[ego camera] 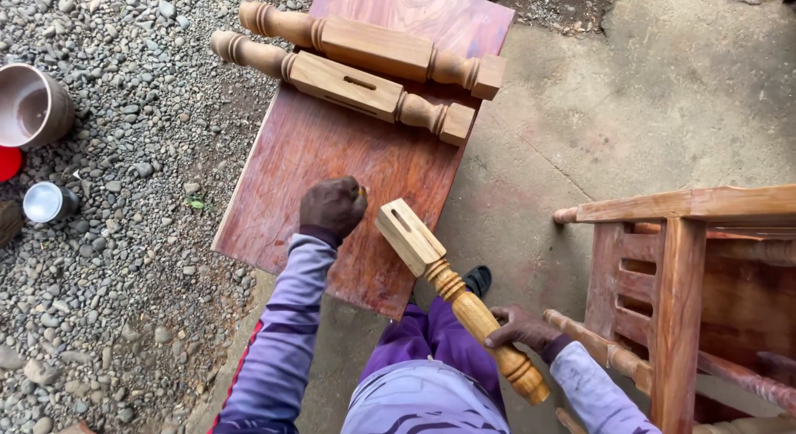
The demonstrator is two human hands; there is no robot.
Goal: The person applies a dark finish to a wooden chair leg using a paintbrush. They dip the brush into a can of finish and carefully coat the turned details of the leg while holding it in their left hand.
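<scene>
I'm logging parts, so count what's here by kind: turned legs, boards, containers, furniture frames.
Turned wooden legs: 3, one in the right hand, two on the board
Reddish board: 1
Containers: 2, bucket, small can
Furniture frame: 1
Total: 7

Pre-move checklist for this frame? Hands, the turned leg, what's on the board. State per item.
1. Right hand grips turned leg at mid-shaft: ok.
2. Left hand closed around something small; what it is: cannot tell.
3. Leg's slotted square end rests on reddish board: cannot tell.
4. Two other turned legs lie flat on the board: ok.
5. Wooden frame apart from the held leg: ok.
</scene>
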